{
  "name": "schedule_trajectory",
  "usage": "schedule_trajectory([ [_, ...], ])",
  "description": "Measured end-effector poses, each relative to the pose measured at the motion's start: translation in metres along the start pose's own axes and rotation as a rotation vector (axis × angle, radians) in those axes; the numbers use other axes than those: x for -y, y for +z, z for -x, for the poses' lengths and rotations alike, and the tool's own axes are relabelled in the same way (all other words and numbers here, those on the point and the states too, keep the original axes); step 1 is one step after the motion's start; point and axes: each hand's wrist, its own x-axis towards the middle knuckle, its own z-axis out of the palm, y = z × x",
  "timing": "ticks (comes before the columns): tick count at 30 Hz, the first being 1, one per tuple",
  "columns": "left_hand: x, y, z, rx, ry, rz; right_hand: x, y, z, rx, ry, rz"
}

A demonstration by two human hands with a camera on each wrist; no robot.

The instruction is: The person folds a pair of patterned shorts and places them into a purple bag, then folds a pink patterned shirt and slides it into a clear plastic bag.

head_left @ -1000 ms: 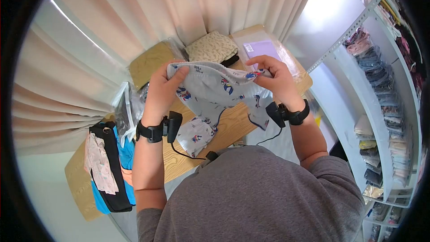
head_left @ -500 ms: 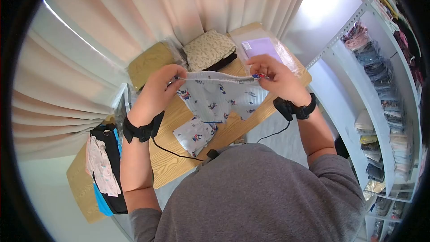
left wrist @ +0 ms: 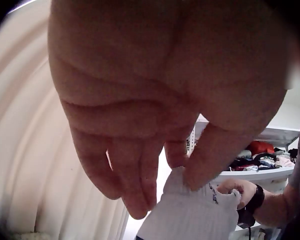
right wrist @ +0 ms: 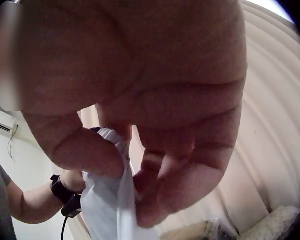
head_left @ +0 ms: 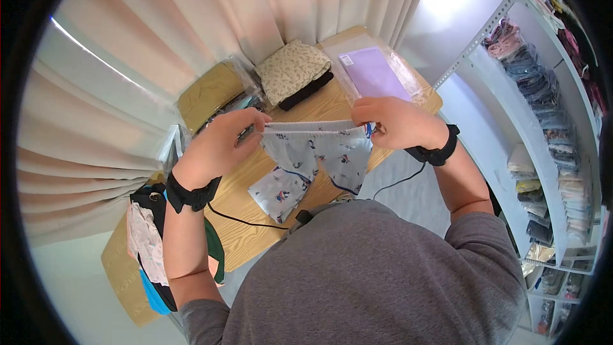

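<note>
White printed shorts (head_left: 319, 153) with a ribbed elastic waistband hang stretched between both hands above the wooden table. The left hand (head_left: 223, 144) pinches one end of the waistband; in the left wrist view its thumb and index finger grip the white cloth (left wrist: 190, 215). At the other end the right hand (head_left: 399, 122) pinches the waistband, and the right wrist view shows the cloth (right wrist: 107, 200) between thumb and index finger. A second piece of the same printed fabric (head_left: 279, 195) lies on the table (head_left: 239, 243), below the shorts.
At the table's back are a bagged olive garment (head_left: 211, 92), a folded patterned garment (head_left: 294, 70) on a black one, and a purple package (head_left: 375, 73). Several garments (head_left: 145, 230) lie at the left. Shelves (head_left: 498, 115) of clothing stand at the right, a curtain (head_left: 223, 6) behind.
Both hands have lowered the shorts towards the table and drawn the waistband straight between them. The left hand has turned, with its back now facing up.
</note>
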Motion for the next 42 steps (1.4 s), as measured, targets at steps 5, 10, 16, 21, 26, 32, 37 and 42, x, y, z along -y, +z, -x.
schedule_trajectory([
  [5,-0.018,-0.004,-0.001,0.157,-0.143,-0.069,0.004,-0.002,-0.003,0.055,0.019,0.020],
  [10,-0.009,-0.001,0.001,0.049,-0.044,0.012,-0.009,0.004,-0.007,0.099,-0.114,-0.100],
  [16,-0.001,-0.010,0.003,0.069,-0.044,-0.044,-0.012,0.001,-0.006,-0.060,-0.153,-0.052],
  [21,0.000,-0.013,0.005,0.043,-0.117,-0.050,-0.002,0.001,-0.013,-0.086,-0.008,-0.014],
  [26,0.004,-0.007,0.007,-0.116,-0.062,-0.007,-0.001,0.008,-0.018,-0.188,-0.013,-0.010],
  [32,0.015,0.007,0.016,-0.344,-0.186,0.131,0.011,0.023,-0.019,-0.449,0.114,-0.068],
  [37,-0.002,0.004,0.013,-0.423,-0.281,0.417,0.023,0.024,-0.027,-0.664,0.186,-0.688],
  [42,0.012,0.008,0.012,-0.372,-0.320,0.456,0.001,0.021,-0.027,-0.438,0.271,-0.683],
])
